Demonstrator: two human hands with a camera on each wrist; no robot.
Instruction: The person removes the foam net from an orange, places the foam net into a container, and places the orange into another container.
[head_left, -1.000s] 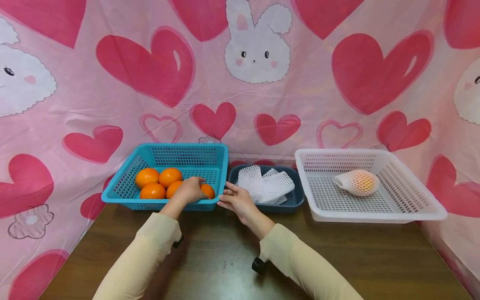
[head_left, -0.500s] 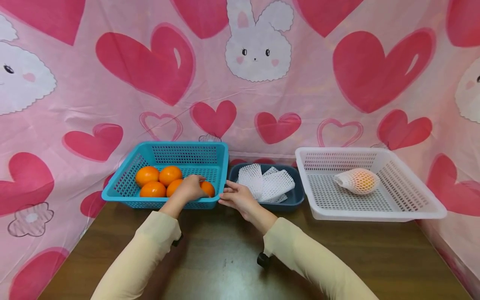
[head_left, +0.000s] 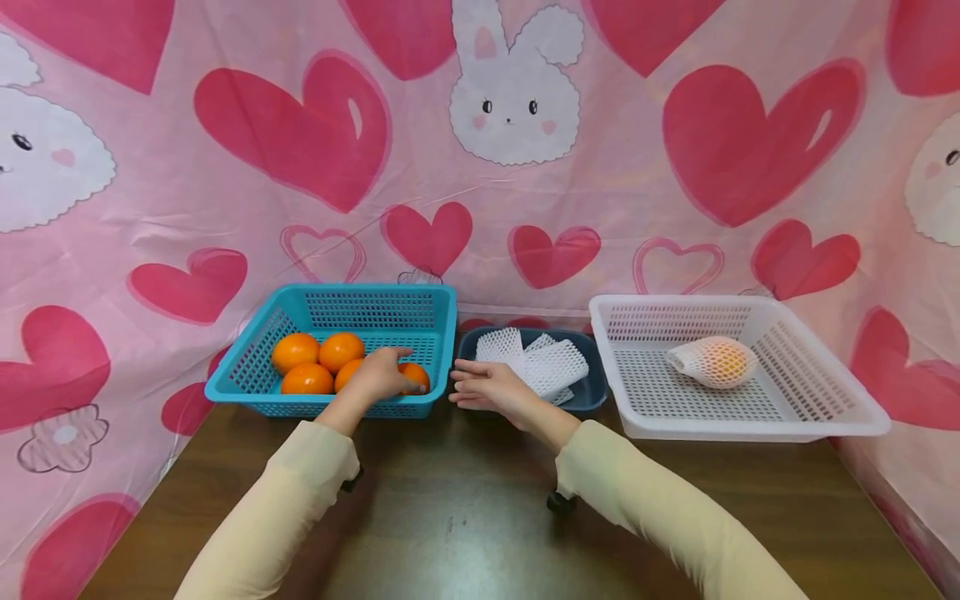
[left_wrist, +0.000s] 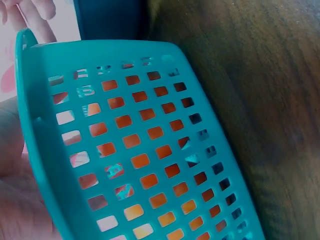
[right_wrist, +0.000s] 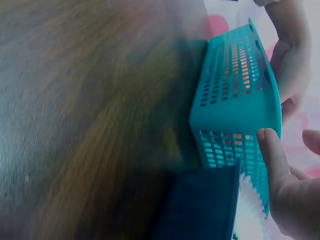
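Note:
My left hand (head_left: 381, 375) reaches over the near rim of the teal basket (head_left: 375, 292), thumb and fingers spread about the orange (head_left: 417, 377) at the basket's right end. Whether it grips that orange I cannot tell, since the rim and the hand itself hide the contact. Several more oranges (head_left: 307, 379) lie to the left in the basket. My right hand (head_left: 495, 390) has its fingers extended toward the basket's right front corner, beside the dark blue tray (head_left: 596, 392) with white foam net sleeves (head_left: 557, 371). In the right wrist view, an index fingertip (right_wrist: 265, 134) overlaps the teal rim.
A white basket (head_left: 757, 432) stands at the right, holding one fruit in a foam net sleeve (head_left: 720, 363). The brown wooden table (head_left: 450, 525) stretches in front of the containers. Behind them hangs a pink cloth (head_left: 622, 183) with hearts and rabbits.
My right hand has drawn slightly right, away from the teal basket's corner, and its fingers have straightened. My left hand stays at the same orange, its thumb shifted a little.

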